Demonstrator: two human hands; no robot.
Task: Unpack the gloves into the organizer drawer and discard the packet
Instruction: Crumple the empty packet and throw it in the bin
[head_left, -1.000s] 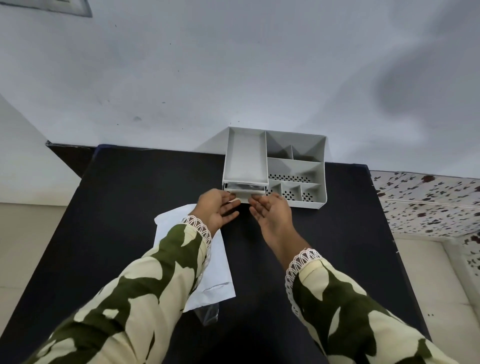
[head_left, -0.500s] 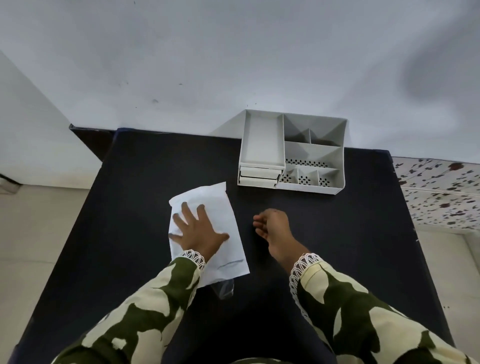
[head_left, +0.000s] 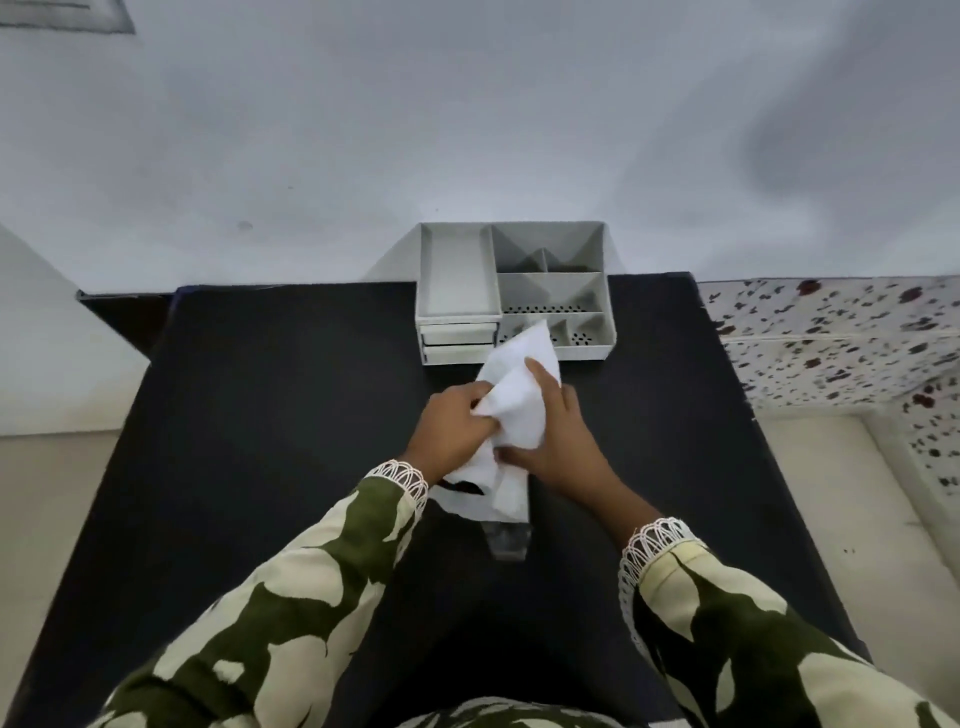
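The white packet (head_left: 517, 400) is lifted and crumpled in front of me, its top corner pointing toward the organizer. My left hand (head_left: 451, 435) grips the packet's left side. My right hand (head_left: 558, 441) clasps its right side, fingers over the paper. A clear plastic flap (head_left: 506, 538) hangs from the packet's lower end onto the table. The grey organizer (head_left: 511, 291) stands at the table's far edge, with two shut drawers (head_left: 457, 343) at its front left. No gloves are visible.
The black table (head_left: 260, 415) runs under both arms, its left and right edges dropping to a pale floor. A white wall rises behind the organizer. A speckled tiled surface (head_left: 841, 343) lies at the right.
My hands left the organizer's drawer, which is now shut. My left hand pressed onto the flat packet, then both hands picked it up and bunched it at the table's middle.
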